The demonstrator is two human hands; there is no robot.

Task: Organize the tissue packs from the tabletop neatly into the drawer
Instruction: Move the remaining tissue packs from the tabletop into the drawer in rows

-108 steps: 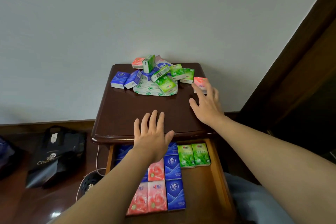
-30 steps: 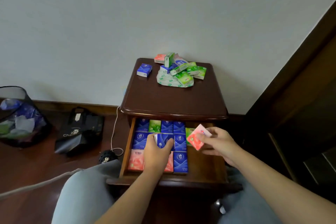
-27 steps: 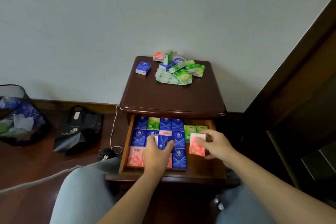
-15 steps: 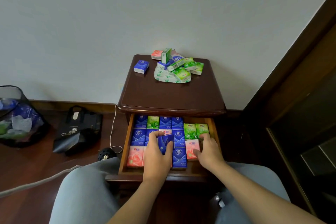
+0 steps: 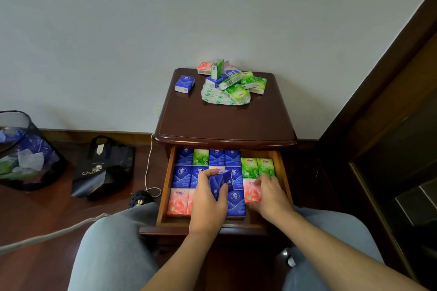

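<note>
The open drawer (image 5: 280,172) of the dark wooden nightstand (image 5: 224,123) holds rows of blue, green and pink tissue packs lying flat. My left hand (image 5: 208,198) grips a blue pack (image 5: 221,183) tilted above the middle rows. My right hand (image 5: 269,194) rests on a pink pack (image 5: 251,192) lying flat just below two green packs (image 5: 257,168), fingers curled along its right edge. On the tabletop a pile of green, blue and pink packs (image 5: 233,82) lies on a crumpled wrapper, and a single blue pack (image 5: 185,83) sits apart to its left.
A wire bin (image 5: 21,151) with a plastic liner stands on the floor at the left, a black bag (image 5: 101,168) beside it. A white cable (image 5: 149,168) runs down the nightstand's left side. Dark wooden furniture (image 5: 390,125) rises on the right. My knees frame the drawer.
My right hand carried the pink pack down into the drawer and laid it flat below the green packs. My left hand keeps the blue pack over the middle of the drawer.
</note>
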